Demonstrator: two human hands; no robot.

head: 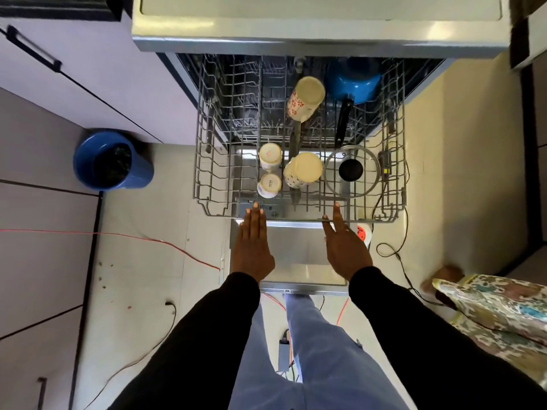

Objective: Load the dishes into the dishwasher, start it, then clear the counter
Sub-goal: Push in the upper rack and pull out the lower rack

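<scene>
The dishwasher's grey wire upper rack (204, 179) is pulled out over the open steel door (296, 250). It holds two small white cups (270, 156), two upturned cream mugs (303, 170), a glass lid with a black knob (350, 170) and a blue pot (353, 79) with a black handle at the back. My left hand (251, 247) lies flat with straight fingers, its tips at the rack's front rail. My right hand (344, 247) is also flat, fingertips touching the same rail further right. Neither hand holds anything.
A blue bucket (111, 159) stands on the floor at the left by lilac cabinets (88, 84). Red and black cables (165, 241) cross the tiled floor on both sides of the door. A patterned cloth (497, 309) lies at the right. The counter edge (296, 34) overhangs the dishwasher.
</scene>
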